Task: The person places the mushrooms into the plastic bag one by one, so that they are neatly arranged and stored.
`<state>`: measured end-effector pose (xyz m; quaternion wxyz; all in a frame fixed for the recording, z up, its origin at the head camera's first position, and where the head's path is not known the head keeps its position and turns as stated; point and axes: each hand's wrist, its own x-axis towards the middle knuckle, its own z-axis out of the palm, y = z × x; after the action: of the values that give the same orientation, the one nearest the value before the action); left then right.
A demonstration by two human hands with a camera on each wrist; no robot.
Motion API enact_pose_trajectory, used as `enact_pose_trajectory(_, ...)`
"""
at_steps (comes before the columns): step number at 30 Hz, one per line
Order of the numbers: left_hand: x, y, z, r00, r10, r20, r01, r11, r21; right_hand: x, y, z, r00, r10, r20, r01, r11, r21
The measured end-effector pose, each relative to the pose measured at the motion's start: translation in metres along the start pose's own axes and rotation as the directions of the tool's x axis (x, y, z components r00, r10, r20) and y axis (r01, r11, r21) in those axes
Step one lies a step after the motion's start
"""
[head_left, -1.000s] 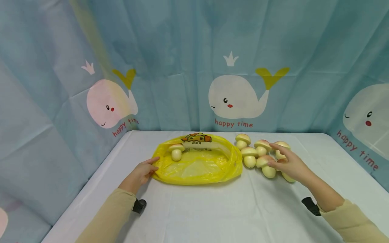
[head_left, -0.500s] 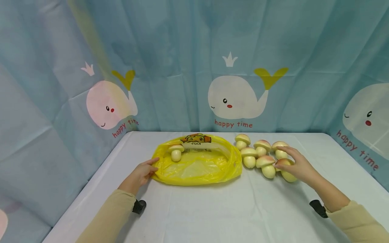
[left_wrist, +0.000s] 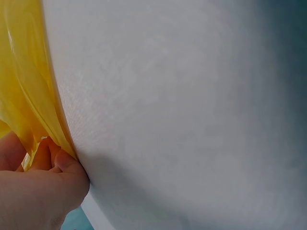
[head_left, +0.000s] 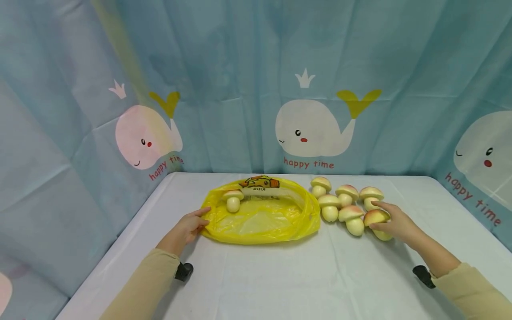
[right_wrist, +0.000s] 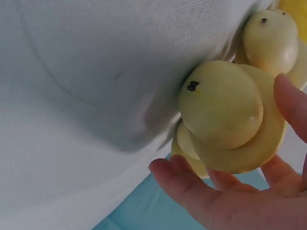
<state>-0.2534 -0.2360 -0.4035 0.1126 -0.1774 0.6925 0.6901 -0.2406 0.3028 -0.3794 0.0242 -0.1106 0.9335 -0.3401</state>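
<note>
My left hand [head_left: 189, 227] holds the left edge of a yellow plastic bag [head_left: 256, 236], its film gathered at the fingers [left_wrist: 67, 165] in the left wrist view. The bag lies with its mouth spread, and one toy mushroom [head_left: 233, 203] is inside at the left. My right hand [head_left: 398, 224] is spread around the nearest-right toy mushroom [head_left: 377, 217] of a cluster. In the right wrist view, the thumb and fingers [right_wrist: 180, 184] stand on opposite sides of that mushroom's cap [right_wrist: 268, 124], with its pale rounded stem [right_wrist: 220, 105] facing the camera.
Several more toy mushrooms with pinkish caps sit close together right of the bag, including one at the back [head_left: 321, 186] and one in front [head_left: 354, 221]. A white cloth [head_left: 280, 280] covers the table. Behind it hangs a blue whale-print curtain [head_left: 240, 133].
My right hand has shifted right and nearer, from over the front mushrooms to around the rightmost one. My left hand and the bag have stayed in place.
</note>
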Motion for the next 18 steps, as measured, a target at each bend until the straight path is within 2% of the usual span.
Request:
enact_pose_trajectory(8,-0.0003,0.0019,0.0021,1.0,-0.01,-0.007,0.01,1.0,-0.002,0.0014,0.0072,0.0007,0.998,0.065,0.012,-0.064,0.997,-0.045)
enact_pose_trajectory(18,-0.001,0.001,0.0004,1.0,0.002,-0.005,-0.002,1.0,0.012,0.0001,-0.0006,-0.0057,0.996,0.086,-0.004,-0.086,0.996,-0.012)
